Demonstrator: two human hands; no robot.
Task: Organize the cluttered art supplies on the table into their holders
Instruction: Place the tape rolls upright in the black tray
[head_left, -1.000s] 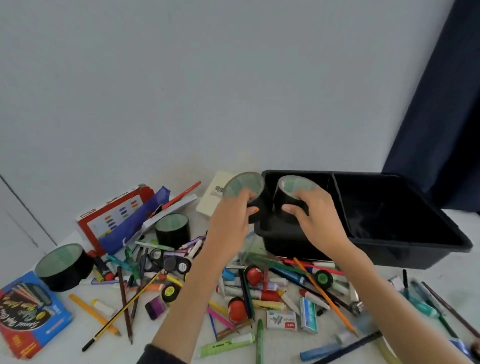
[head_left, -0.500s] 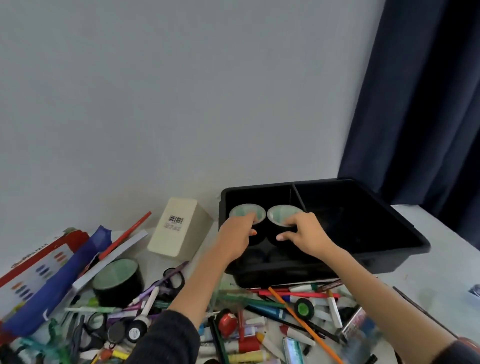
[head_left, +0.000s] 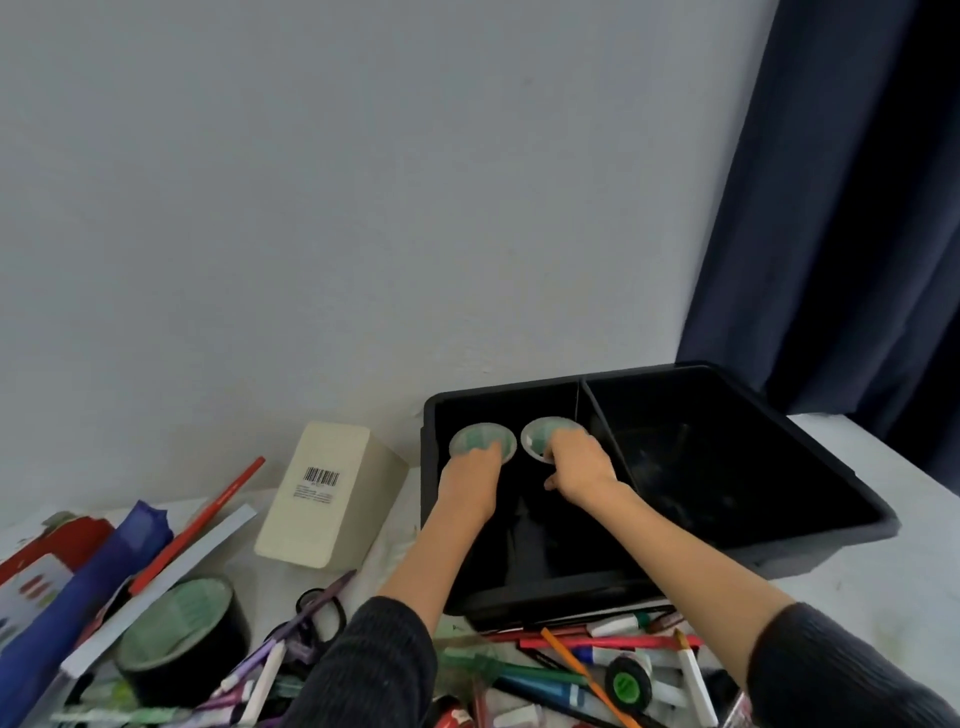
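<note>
A black divided bin (head_left: 810, 535) stands at the back right of the table. Both my hands reach into its left compartment. My left hand (head_left: 470, 478) grips a black tape roll (head_left: 475, 435) with a green-white top. Beside it, my right hand (head_left: 579, 465) grips a second black tape roll (head_left: 540, 432) of the same kind. The two rolls sit side by side near the bin's back wall, low inside the compartment; whether they rest on the floor is hidden by my hands.
A third black tape roll (head_left: 182, 636) stands at the front left. A cream box (head_left: 330, 496) with a barcode leans near the bin. Scissors (head_left: 319, 613), markers (head_left: 550, 680), pencils and folders (head_left: 78, 577) cover the table's front. A dark curtain (head_left: 852, 197) hangs at right.
Both hands have carried the two tape rolls from above the bin's front edge down and back into its left compartment. The camera has turned right and closer.
</note>
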